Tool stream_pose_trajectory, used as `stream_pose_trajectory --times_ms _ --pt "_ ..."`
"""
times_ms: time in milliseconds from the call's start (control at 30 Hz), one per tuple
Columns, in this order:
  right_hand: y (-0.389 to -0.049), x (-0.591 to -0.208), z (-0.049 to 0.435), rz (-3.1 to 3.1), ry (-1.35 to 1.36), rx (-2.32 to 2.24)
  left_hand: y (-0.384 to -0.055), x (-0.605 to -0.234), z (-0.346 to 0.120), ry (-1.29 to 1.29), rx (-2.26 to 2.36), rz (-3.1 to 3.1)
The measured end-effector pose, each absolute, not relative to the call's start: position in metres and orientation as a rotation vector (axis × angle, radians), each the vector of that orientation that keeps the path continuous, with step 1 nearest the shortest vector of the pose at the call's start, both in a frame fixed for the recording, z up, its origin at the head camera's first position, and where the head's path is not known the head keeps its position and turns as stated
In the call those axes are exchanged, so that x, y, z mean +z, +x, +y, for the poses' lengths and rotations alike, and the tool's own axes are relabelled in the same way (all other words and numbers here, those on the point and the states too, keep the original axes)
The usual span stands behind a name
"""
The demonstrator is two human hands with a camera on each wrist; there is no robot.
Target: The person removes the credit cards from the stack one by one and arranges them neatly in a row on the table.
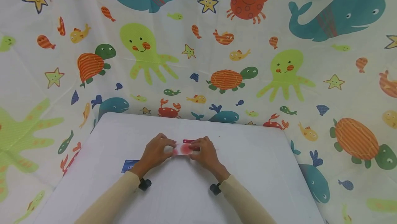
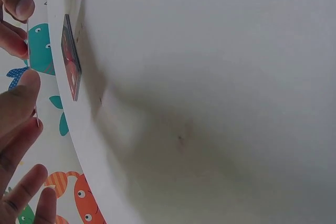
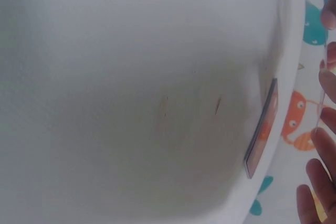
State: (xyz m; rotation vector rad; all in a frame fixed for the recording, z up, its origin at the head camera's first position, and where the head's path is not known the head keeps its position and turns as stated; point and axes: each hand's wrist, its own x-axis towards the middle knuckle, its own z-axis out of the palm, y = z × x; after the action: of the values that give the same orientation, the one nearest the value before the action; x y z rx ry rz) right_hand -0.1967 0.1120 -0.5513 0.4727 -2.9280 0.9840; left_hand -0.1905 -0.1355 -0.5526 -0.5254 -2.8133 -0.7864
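Okay, leftmost is a blue card (image 1: 128, 165), lying flat on the white tabletop (image 1: 248, 169) just outside the left wrist, partly hidden by it; lettering only partly readable. Probably parked there to keep it out of the working spot.

Next, left hand (image 1: 156, 151): narrow grip, thumb and fingertips pinching the left end of a pink-and-white card (image 1: 185, 149). This card is between the two hands, in front of the body, and both wrist views show it edge-on, thin, raised clear of the tabletop. Long axis runs left to right, from left fingertips to right fingertips, roughly along the far table edge. Printed face is turned toward the head camera, big pink-red round spot near its middle. Can't tell which end is the top. Gripped by its ends, likely so the face stays uncovered and the thin card doesn't bend or tip.

Just beyond the fingers, a red card stack (image 1: 187, 141) lies on the tabletop, partly covered by the held card and right fingers; layered edges show in the wrist views. Looks kept within easy reach.

Rightmost, right hand (image 1: 204, 151): same narrow pinch, on the card's right end.
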Motion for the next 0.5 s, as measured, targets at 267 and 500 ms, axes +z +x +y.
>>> stream_pose_trajectory --times_ms 267,500 --pt "-0.191 -0.552 0.105 -2.902 0.543 0.978 -0.181 -0.548 -0.145 -0.543 -0.790 -2.807" --pt "-0.187 -0.554 0.098 -2.885 0.575 0.955 -0.175 -0.548 -0.153 -0.531 -0.754 -2.822"
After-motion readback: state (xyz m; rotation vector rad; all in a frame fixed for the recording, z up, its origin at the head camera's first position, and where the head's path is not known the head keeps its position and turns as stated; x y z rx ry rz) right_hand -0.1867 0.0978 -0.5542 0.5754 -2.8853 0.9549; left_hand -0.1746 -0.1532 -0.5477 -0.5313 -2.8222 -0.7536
